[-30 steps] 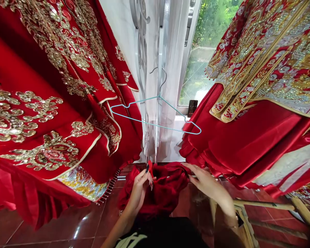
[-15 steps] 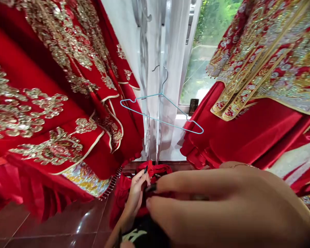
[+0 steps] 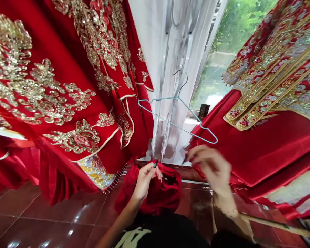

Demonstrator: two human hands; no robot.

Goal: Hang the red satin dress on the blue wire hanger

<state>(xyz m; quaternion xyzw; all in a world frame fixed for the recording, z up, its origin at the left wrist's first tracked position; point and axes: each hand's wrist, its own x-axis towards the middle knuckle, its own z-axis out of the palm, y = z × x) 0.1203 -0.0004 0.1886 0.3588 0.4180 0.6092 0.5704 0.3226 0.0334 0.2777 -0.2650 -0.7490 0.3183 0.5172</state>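
Glossy red tiles [image 3: 59, 215] — bright window [image 3: 215, 70]

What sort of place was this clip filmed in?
Probably a costume or formal-wear room: a gold-sequined red garment at left, a beaded red outfit at right, and a light-blue clothes hanger between them.

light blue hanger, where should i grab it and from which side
Probably pinch the light blue hanger at its neck, just under the hook, coming from the front. Its wide frame faces the camera with no clothing on it, and both shoulders meet at the neck, so a grip there should balance better than one out at either end.
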